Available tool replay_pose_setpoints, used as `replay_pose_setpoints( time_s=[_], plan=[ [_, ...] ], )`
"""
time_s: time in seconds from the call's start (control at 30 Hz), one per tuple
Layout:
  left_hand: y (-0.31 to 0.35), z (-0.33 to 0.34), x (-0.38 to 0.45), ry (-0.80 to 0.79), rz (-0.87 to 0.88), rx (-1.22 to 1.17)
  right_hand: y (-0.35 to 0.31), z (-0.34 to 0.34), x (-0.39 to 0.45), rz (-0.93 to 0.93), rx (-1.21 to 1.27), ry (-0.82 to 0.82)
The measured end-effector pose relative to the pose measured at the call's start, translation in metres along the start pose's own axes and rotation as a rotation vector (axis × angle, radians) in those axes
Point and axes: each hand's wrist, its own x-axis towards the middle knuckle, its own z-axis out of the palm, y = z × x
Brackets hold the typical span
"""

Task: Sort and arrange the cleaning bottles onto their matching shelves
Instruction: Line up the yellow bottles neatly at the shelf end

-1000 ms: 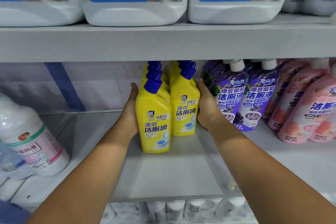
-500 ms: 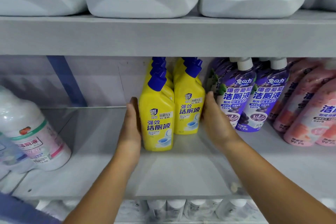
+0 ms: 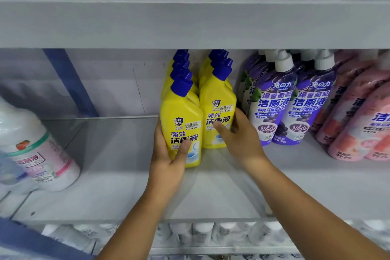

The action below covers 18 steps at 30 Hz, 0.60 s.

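Grey metal shelf (image 3: 118, 186), store aisle vibe, purple bottles (image 3: 291, 107) on the right. Left hand (image 3: 168, 160) grips the front yellow bottle (image 3: 181, 124). Right hand (image 3: 238, 135) wraps the second yellow bottle (image 3: 217, 101).

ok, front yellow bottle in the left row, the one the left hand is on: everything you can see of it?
The front yellow bottle looks like glossy plastic, with a blue angled cap, a printed label and a small price sticker. It stands upright on the grey shelf, foremost in its row and ahead of the neighbouring yellow row. The left hand grips its lower part, thumb across the label.

grey shelf (image 3: 118, 192) (metal), blue upright post (image 3: 69, 82)
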Motion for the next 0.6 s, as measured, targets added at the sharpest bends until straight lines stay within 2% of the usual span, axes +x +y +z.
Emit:
replay_pose_setpoints(
  time_s=[0.6],
  plan=[
    [-0.012,-0.010,0.003,0.010,-0.009,-0.026,-0.008,-0.004,-0.008,0.087,-0.082,0.018]
  ],
)
